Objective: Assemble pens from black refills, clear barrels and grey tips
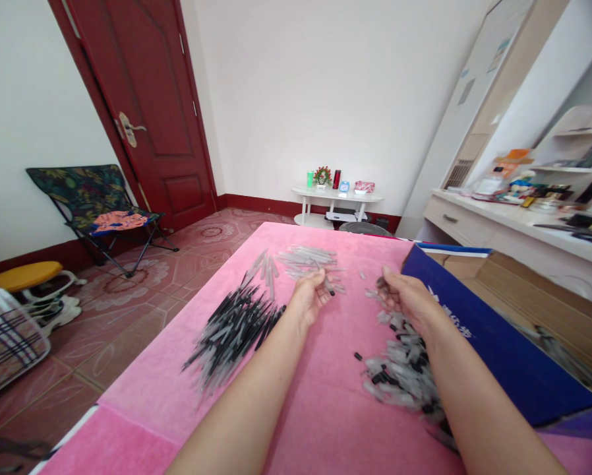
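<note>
My left hand (310, 297) is closed on a pen (328, 285), a grey translucent barrel with a dark end, pointing down toward me. Across a gap, my right hand (407, 295) pinches a small greyish piece (381, 282) that looks like a pen cap; blur and the fingers partly hide it. Beyond my left hand lies a pile of clear pen barrels (306, 258). Left of my left forearm spreads a heap of black and grey pen parts (236, 330). Under my right hand and forearm is a pile of clear caps mixed with small black pieces (402, 369).
A pink cloth (320, 402) covers the table. At its right stands an open blue cardboard box (494, 349) with thin grey and dark pieces inside. A folding chair (113, 211), a yellow stool (24, 276) and a low white table (335, 194) stand beyond.
</note>
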Tool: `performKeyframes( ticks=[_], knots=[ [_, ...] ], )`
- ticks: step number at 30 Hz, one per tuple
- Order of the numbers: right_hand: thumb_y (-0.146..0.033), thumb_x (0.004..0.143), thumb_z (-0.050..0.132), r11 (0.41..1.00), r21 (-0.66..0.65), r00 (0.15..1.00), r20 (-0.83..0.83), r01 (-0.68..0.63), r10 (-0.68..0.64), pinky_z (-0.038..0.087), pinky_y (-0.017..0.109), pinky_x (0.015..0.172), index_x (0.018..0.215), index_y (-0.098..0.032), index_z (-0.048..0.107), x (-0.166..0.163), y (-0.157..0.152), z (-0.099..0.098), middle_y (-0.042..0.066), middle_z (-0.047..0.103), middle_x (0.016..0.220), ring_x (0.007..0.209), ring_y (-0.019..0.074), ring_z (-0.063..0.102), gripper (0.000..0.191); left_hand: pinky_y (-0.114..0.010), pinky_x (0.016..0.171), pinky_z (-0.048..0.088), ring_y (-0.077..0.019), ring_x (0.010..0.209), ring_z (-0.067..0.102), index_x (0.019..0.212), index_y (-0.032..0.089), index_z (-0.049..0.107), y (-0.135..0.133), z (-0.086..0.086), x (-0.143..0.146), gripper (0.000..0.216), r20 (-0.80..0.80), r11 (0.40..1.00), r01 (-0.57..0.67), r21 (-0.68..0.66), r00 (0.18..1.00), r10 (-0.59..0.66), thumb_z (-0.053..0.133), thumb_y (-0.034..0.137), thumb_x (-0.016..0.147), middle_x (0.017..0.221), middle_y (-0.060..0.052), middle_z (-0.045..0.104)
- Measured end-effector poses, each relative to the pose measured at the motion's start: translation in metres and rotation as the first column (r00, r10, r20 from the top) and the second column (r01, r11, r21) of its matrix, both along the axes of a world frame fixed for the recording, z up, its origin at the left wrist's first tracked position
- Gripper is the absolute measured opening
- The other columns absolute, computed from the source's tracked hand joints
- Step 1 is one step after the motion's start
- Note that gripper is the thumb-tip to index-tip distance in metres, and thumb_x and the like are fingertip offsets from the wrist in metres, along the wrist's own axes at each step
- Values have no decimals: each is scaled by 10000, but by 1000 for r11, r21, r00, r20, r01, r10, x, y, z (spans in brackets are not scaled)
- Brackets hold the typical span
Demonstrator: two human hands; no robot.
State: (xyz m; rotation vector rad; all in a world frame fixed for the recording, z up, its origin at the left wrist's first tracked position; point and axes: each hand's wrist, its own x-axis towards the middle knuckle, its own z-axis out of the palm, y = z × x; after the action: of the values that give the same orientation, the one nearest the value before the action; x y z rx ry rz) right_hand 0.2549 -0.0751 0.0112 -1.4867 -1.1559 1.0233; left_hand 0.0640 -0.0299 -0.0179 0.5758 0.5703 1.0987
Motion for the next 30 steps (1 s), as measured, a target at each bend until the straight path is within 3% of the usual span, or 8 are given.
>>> performKeyframes(
  ticks=[2, 6, 9, 17, 21, 24, 27, 30],
  knots=[
    [-445, 653, 583, 999, 29, 938, 345, 25, -33, 298, 211, 408, 582, -170, 526, 7, 3, -7, -15, 505, 475, 395, 80, 413, 289, -185, 501, 472, -79, 528, 582, 864, 107, 596, 0, -2, 2, 126, -5, 1000, 0, -14, 1000, 0, 536, 170, 772, 671, -30, 616],
    [-180, 549, 620, 998, -47, 612, 791, 30, 19, 370, 210, 534, 627, -205, 632, 17, 7, -22, 6, 637, 644, 615, 134, 571, 83, -173, 521, 484, -82, 551, 600, 811, 100, 599, 2, -5, 4, 100, 1, 999, -6, -41, 1000, 6, 580, 176, 748, 696, -48, 645],
    [-156, 552, 606, 993, -100, 502, 863, 57, 59, 385, 211, 580, 700, -243, 666, 15, 7, -26, 10, 666, 745, 704, 146, 597, 182, -154, 503, 483, -78, 543, 603, 812, 99, 604, 2, -6, 4, 103, 11, 999, -2, -47, 1000, 3, 589, 174, 743, 701, -50, 656],
    [-248, 597, 578, 965, -241, 374, 908, 105, 187, 347, 234, 527, 637, -230, 639, 6, 1, -17, 23, 647, 689, 672, 164, 597, 75, -152, 489, 488, -74, 526, 598, 800, 103, 612, 1, -6, 3, 121, 18, 999, -9, -42, 1000, 10, 623, 189, 716, 683, -42, 657],
    [-343, 602, 593, 973, -220, 409, 896, 77, 170, 338, 244, 508, 623, -208, 618, 6, 0, -13, 34, 638, 662, 632, 171, 581, 138, -155, 499, 487, -70, 523, 592, 752, 105, 601, 0, -4, 4, 109, -1, 998, -55, -44, 998, 55, 636, 195, 704, 674, -40, 652],
    [-338, 610, 603, 992, -84, 555, 823, -91, 120, 365, 239, 543, 689, -198, 633, -2, 2, -8, 38, 648, 696, 640, 157, 571, 164, -165, 519, 491, -71, 528, 591, 697, 108, 575, -1, -4, 5, 111, -7, 995, -96, -39, 995, 96, 649, 190, 690, 658, -34, 644],
    [-348, 626, 604, 957, 63, 708, 687, -282, 164, 389, 232, 570, 741, -175, 638, -17, 3, -2, 36, 650, 703, 637, 147, 562, 211, -173, 531, 491, -71, 529, 586, 672, 111, 552, -1, -6, 6, 140, -10, 991, -129, -22, 992, 129, 668, 190, 668, 644, -26, 635],
    [-352, 650, 587, 925, 152, 753, 634, -349, 179, 387, 227, 561, 723, -168, 628, -33, 1, 3, 19, 638, 660, 605, 136, 543, 202, -186, 544, 493, -75, 538, 585, 664, 115, 536, -1, -8, 7, 174, -7, 990, -144, 6, 990, 144, 684, 205, 650, 651, -23, 630]
  ],
)
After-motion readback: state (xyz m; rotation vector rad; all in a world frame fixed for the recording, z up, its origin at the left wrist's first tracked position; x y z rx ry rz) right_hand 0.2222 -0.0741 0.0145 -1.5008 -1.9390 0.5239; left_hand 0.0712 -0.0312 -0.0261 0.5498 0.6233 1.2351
